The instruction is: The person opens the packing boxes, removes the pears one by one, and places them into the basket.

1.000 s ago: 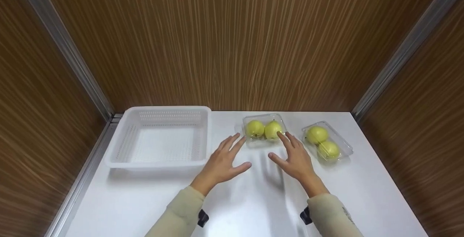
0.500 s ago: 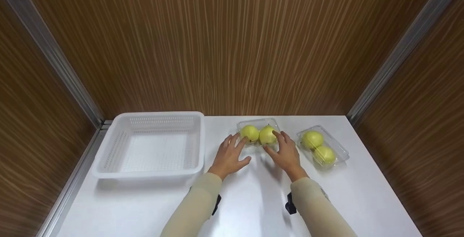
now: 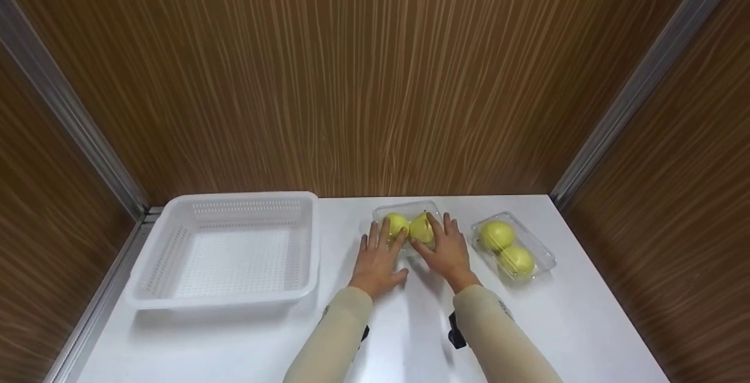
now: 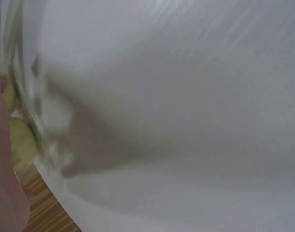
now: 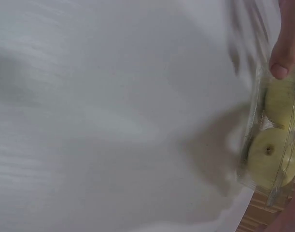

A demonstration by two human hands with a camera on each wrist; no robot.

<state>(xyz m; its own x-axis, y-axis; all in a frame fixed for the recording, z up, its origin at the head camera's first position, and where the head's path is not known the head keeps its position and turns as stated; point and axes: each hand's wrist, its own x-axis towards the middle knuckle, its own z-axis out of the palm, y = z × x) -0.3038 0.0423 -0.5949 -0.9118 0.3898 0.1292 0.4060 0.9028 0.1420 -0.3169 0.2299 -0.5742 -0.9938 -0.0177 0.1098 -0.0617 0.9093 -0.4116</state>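
From where I sit, the head view shows both hands at the clear box [image 3: 405,208] by the back edge of the white table [image 3: 410,342], two yellow fruits [image 3: 421,229] side by side in it. The left hand [image 3: 375,267] is wide, fingers spread straight over the box's left part, thumb standing off in front; I can't tell whether it bears on the plastic. The right hand [image 3: 446,253] is wide too, over the right part, and in the right wrist view its thumb [image 5: 279,71] lies at the near upper edge. Neither hand has a firm hold that I can see. I'd settle the fingers against the side walls, squeeze evenly from both sides and spare the top, since thin plastic like this probably buckles. Keeping it level should stop the fruits rolling. I'd also mind the second box [image 3: 540,249], near the right hand, and the white basket [image 3: 222,301] to the left.
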